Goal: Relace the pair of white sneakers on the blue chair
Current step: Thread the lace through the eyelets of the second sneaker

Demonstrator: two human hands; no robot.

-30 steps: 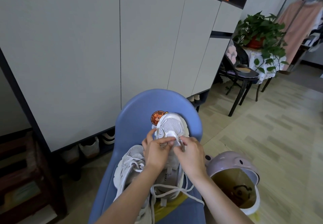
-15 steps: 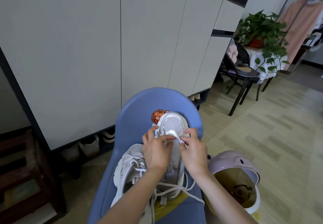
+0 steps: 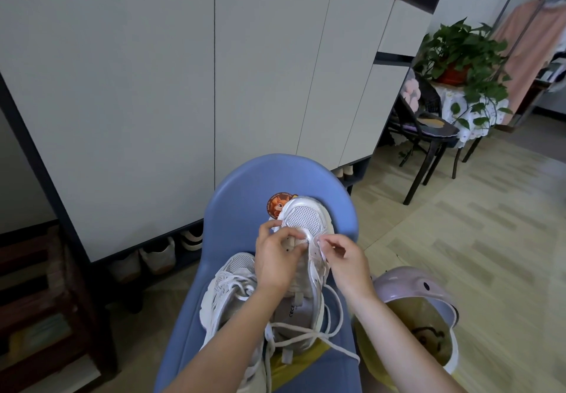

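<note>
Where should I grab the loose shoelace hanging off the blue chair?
Probably pinch the loose shoelace near its free end, coming from the right side. That end trails clear across the blue chair seat edge, away from the tangle under the sneaker that both hands are working on.

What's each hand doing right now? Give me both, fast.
Left hand: fingers curled on the upper sneaker near its toe eyelets, gripping it.
Right hand: pinching the white lace at the sneaker's right edge.
</note>
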